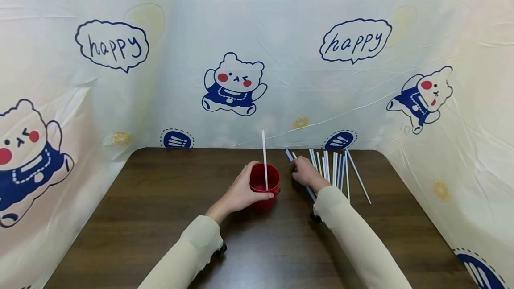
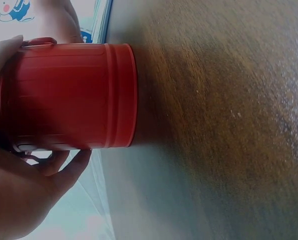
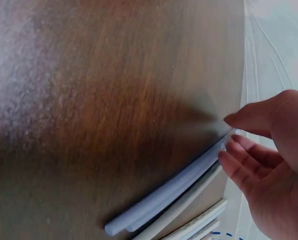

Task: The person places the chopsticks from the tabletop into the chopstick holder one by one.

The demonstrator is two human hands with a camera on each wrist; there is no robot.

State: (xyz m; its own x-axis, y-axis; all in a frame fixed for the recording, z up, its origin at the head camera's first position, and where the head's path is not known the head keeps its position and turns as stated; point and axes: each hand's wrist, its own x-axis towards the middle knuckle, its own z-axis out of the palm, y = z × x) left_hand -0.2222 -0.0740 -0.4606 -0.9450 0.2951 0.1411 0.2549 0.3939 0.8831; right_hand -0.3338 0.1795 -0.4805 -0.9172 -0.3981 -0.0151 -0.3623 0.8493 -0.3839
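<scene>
My left hand (image 1: 244, 191) grips a small red bucket (image 1: 263, 202), thumb at the near side and fingers around the far left. The bucket stands upright on the table, and a white straw (image 1: 264, 153) leans up out of it. To the right, my right hand (image 1: 307, 173) is at the left edge of a spread of straws (image 1: 335, 168). In the right wrist view, its fingertips (image 3: 229, 160) touch or nearly touch the far end of two bluish-purple straws (image 3: 174, 190). Its thumb is bent toward them with a small gap visible.
White, pale and blue straws lie roughly side by side at the back right; one pale blue straw (image 1: 358, 177) slants apart at the right end. The brown wooden table (image 1: 160, 217) meets a printed curtain (image 1: 293, 57) at the back and sides.
</scene>
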